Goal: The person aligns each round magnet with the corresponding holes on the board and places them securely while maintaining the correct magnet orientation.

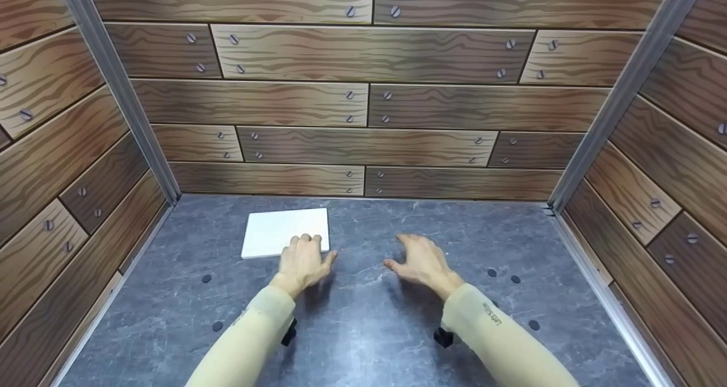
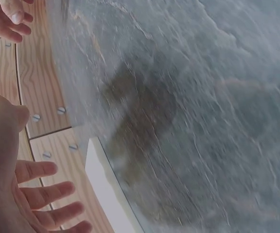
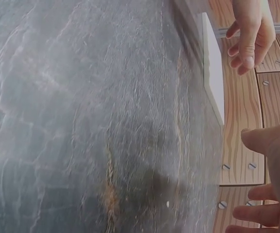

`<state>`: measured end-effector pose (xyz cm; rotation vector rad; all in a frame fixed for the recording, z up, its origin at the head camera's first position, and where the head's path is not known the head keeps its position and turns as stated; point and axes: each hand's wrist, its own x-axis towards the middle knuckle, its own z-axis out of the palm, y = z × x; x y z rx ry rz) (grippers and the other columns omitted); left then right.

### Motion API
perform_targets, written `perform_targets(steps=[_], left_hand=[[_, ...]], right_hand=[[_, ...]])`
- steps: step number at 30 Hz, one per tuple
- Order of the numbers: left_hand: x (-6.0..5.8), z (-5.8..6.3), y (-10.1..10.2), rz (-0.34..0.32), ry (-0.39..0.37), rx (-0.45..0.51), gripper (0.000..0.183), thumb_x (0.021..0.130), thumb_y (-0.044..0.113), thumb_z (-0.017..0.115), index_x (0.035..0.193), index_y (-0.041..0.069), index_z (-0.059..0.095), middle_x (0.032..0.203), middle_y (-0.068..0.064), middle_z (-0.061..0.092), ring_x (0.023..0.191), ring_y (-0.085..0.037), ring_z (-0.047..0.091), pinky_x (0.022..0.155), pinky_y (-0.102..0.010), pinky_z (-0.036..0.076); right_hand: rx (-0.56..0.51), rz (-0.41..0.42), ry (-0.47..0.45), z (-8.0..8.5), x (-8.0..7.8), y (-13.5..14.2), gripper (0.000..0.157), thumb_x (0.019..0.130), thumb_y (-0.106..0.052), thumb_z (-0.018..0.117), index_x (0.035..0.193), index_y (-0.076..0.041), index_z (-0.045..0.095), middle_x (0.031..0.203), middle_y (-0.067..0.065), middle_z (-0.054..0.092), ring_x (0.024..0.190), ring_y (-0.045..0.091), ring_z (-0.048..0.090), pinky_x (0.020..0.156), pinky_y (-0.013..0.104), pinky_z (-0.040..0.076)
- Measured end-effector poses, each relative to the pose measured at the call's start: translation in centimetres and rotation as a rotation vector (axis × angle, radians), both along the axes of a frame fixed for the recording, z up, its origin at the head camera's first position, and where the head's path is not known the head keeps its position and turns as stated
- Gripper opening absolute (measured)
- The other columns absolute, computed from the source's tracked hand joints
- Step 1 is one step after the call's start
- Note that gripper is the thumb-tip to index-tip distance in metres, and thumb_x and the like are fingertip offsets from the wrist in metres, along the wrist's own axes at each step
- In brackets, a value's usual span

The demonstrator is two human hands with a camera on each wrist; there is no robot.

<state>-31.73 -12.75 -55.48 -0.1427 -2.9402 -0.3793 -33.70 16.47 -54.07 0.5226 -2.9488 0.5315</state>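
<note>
A flat white rectangular panel (image 1: 278,228) lies on the dark marbled tabletop (image 1: 363,319), left of centre. My left hand (image 1: 304,263) is over its near right corner in the head view, fingers relaxed and spread, holding nothing. In the left wrist view the panel's pale edge (image 2: 113,189) shows beyond the fingers of that hand. To the right, my right hand (image 1: 421,262) hovers above the tabletop with its fingers loosely bent and nothing in them. The right wrist view shows the panel (image 3: 213,70) lying flat beneath the left hand (image 3: 252,34).
Wood-patterned walls (image 1: 363,103) with printed screws enclose the table at the back and both sides. Grey metal posts (image 1: 122,91) stand in the back corners, and a metal strip (image 1: 608,302) edges the right side. Several black discs (image 1: 515,279) dot the tabletop.
</note>
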Motion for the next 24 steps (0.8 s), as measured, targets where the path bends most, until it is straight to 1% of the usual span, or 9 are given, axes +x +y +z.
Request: perform_targets(steps=[2,6,11,17,20,24], left_hand=[[0.0,-0.1,-0.5,0.004,0.006,0.004,0.055,0.108,0.046,0.068,0.135,-0.002,0.073,0.126,-0.024,0.077,0.117,-0.045,0.073,0.098,-0.062,0.066],[0.1,-0.2,-1.5,0.021,0.015,0.008,0.048,0.106,0.04,0.071,0.129,-0.002,0.074,0.122,-0.024,0.077,0.114,-0.045,0.074,0.096,-0.062,0.067],[0.4,-0.4,-2.7,0.042,0.012,-0.006,0.047,0.105,0.039,0.072,0.127,-0.002,0.074,0.119,-0.024,0.078,0.111,-0.045,0.074,0.094,-0.062,0.067],[0.8,-0.6,-4.2,0.069,0.014,-0.004,0.047,0.106,0.038,0.073,0.128,-0.003,0.073,0.122,-0.024,0.078,0.114,-0.046,0.075,0.096,-0.062,0.067],[1.0,-0.6,-4.9,0.08,0.02,-0.008,0.049,0.105,0.038,0.074,0.132,-0.002,0.072,0.129,-0.026,0.077,0.119,-0.047,0.075,0.099,-0.063,0.066],[1.2,-0.6,-5.8,0.088,0.013,-0.031,0.06,0.106,0.04,0.072,0.147,-0.004,0.065,0.149,-0.031,0.069,0.137,-0.05,0.068,0.11,-0.065,0.062]], right_hand=[[-0.003,0.008,0.006,0.1,-0.1,-0.4,0.074,0.095,-0.048,0.085,0.151,-0.003,0.067,0.148,0.024,0.074,0.135,0.047,0.072,0.117,0.061,0.06],[-0.005,0.022,0.005,0.1,-0.2,-1.1,0.07,0.095,-0.044,0.086,0.15,-0.004,0.068,0.148,0.023,0.074,0.136,0.046,0.072,0.118,0.061,0.06],[-0.01,0.047,0.002,0.0,-0.3,-2.1,0.069,0.096,-0.04,0.086,0.15,-0.002,0.068,0.149,0.024,0.073,0.137,0.047,0.071,0.119,0.061,0.059],[-0.001,0.083,-0.007,-0.2,-0.4,-3.6,0.069,0.097,-0.04,0.085,0.151,-0.001,0.067,0.15,0.024,0.072,0.139,0.047,0.069,0.122,0.061,0.057],[-0.003,0.107,-0.007,-0.3,-0.5,-4.3,0.069,0.097,-0.04,0.085,0.151,-0.001,0.067,0.151,0.024,0.072,0.14,0.047,0.069,0.122,0.062,0.056],[-0.005,0.131,-0.005,-0.3,-0.7,-5.3,0.07,0.097,-0.04,0.085,0.152,-0.001,0.066,0.153,0.024,0.07,0.141,0.048,0.068,0.124,0.062,0.055]])
